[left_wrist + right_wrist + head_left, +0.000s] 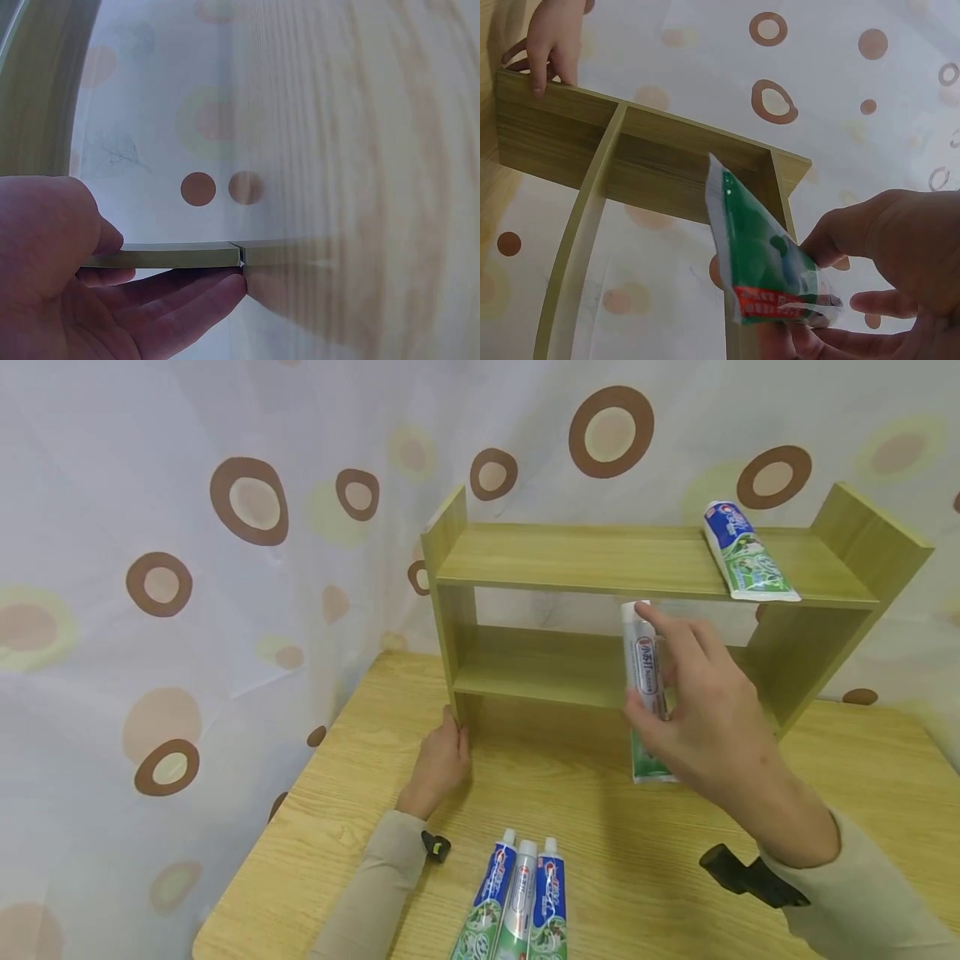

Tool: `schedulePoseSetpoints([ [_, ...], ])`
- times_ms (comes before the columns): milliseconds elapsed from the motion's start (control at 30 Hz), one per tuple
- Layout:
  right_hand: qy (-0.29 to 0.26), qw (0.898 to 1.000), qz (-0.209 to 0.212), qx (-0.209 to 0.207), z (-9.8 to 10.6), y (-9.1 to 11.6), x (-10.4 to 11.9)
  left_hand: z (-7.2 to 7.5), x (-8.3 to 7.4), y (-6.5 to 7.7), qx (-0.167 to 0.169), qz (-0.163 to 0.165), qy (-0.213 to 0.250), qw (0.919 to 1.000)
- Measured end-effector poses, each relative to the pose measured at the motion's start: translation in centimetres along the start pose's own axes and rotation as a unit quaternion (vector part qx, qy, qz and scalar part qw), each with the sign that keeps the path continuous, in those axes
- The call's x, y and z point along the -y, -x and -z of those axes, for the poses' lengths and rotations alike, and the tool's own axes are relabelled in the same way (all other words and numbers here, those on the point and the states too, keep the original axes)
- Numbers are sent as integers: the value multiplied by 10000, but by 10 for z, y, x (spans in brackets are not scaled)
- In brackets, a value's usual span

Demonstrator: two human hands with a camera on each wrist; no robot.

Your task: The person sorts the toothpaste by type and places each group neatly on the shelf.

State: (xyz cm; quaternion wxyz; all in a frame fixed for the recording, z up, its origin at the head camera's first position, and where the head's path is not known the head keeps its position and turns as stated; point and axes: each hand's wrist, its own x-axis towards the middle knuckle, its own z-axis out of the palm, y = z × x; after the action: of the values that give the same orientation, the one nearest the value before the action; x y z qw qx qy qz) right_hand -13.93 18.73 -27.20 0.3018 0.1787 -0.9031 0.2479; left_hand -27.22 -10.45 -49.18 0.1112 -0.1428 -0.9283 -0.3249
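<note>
My right hand (708,714) grips a silver and green toothpaste tube (643,660), its white cap up, in front of the wooden shelf (547,693). In the right wrist view the green crimped end of the same tube (757,247) points toward the shelf. Low on the shelf's left side panel, my left hand (437,760) pinches the panel's edge; in the left wrist view the thumb lies above the board (172,257) and the fingers below. A blue and green toothpaste tube (753,556) lies on the top board at the right, its flat end at the front edge.
Three toothpaste tubes lie side by side on the table near the front, caps toward the shelf: a blue one (491,893), a silver one (520,893) and another blue one (551,893). A patterned curtain (300,427) hangs behind the wooden table (315,852).
</note>
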Motion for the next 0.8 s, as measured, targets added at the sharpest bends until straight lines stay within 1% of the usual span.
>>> schedulePoseSetpoints([
  [233, -22, 10000, 8, -84, 2, -7, 1, 2, -1, 0, -15, -35, -22, 10000],
  [367, -43, 10000, -79, 10, 2, -6, 0, 3, -2, 0, -3, -43, -16, 10000],
  [567, -115, 9986, -422, 299, -3, -1, -11, 3, -1, -2, 31, -76, -60, 9999],
  [700, -123, 9961, -715, 499, -9, -8, -24, 3, -1, -2, 40, -61, 6, 10000],
  [800, -127, 9927, -974, 697, -13, -15, -33, 4, -2, -1, 94, 15, 16, 10000],
])
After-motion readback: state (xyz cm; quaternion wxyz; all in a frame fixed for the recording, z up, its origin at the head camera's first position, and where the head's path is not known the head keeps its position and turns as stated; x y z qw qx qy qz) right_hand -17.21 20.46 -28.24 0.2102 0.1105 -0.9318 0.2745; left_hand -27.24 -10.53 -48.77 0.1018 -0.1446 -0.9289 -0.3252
